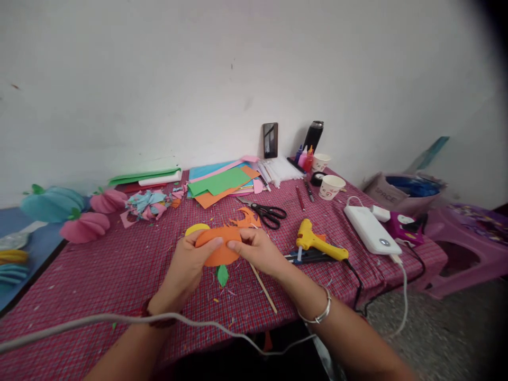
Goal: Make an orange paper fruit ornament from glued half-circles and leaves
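Note:
Both my hands hold an orange paper cutout (219,253) with rounded edges over the front of the table. My left hand (193,260) grips its left side, thumb on top. My right hand (256,248) pinches its right side, fingers closed. Just below it lies a green paper leaf (223,275). A yellow paper piece (197,229) shows behind my left hand. Orange paper scraps (246,217) lie beyond my right hand, near black-handled scissors (270,214). A thin wooden stick (264,288) lies below my right wrist.
On the right are a yellow glue gun (319,242), a white power bank (372,229) and a paper cup (332,187). Coloured paper sheets (218,181) and shredded scraps (146,203) lie at the back. Paper pumpkins (53,203) stand left. A white cable (119,318) crosses in front.

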`<action>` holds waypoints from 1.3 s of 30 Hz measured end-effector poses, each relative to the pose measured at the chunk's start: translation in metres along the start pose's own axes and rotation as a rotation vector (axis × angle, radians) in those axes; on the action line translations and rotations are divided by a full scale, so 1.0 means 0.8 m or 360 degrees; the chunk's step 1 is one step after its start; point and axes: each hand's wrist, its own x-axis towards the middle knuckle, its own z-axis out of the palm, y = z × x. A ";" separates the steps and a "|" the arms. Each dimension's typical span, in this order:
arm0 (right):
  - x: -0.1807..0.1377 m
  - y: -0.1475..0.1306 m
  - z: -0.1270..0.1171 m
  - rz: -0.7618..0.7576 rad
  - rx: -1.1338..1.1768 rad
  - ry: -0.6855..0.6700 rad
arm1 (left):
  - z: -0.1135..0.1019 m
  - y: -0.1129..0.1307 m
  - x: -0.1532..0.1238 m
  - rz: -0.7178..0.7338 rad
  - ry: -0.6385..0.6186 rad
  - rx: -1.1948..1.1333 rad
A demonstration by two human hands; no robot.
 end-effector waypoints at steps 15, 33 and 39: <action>0.044 0.006 -0.118 0.0194 -0.1248 -0.0021 | -0.013 0.028 -0.004 -0.0307 0.0081 -0.0416; 0.059 -0.037 -0.144 0.0440 -0.1557 -0.0137 | -0.006 0.026 -0.078 -0.0151 0.0301 -0.0466; -0.074 -0.107 -0.102 -0.0234 -0.0889 -0.0330 | 0.009 0.029 -0.122 0.0238 0.0199 -0.0234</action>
